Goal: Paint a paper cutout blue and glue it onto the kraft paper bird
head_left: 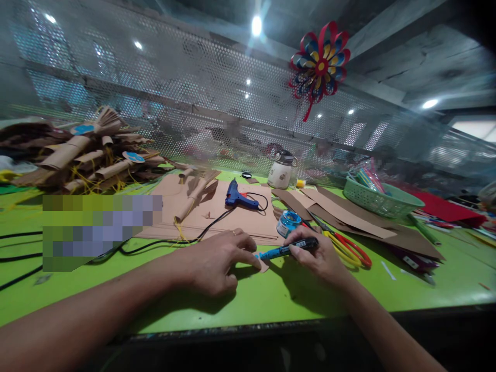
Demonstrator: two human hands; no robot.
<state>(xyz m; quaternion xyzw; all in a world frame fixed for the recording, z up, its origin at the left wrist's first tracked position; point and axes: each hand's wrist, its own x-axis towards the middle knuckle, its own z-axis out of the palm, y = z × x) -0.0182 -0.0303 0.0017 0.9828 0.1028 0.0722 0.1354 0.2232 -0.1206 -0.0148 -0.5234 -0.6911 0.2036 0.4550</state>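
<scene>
My right hand (320, 258) is closed around a black marker (304, 245) whose front end is coated in blue. The blue tip rests at a small brown paper piece (264, 267) bearing blue marks. Fingers of my left hand (220, 261) stretch out over the table, and the index fingertip presses on that piece's left side. Just beyond the marker stands an open jar of blue paint (289, 227). To the right of my right hand lie scissors (354, 253) with red and yellow handles.
A blue glue gun (240, 199) lies on brown cardboard sheets (248, 222), its black cord running left. Rolled paper bundles (96, 150) pile up at the left. A white flask (281, 173) and green basket (382, 199) stand farther back. The green table's (174, 315) front edge is near me.
</scene>
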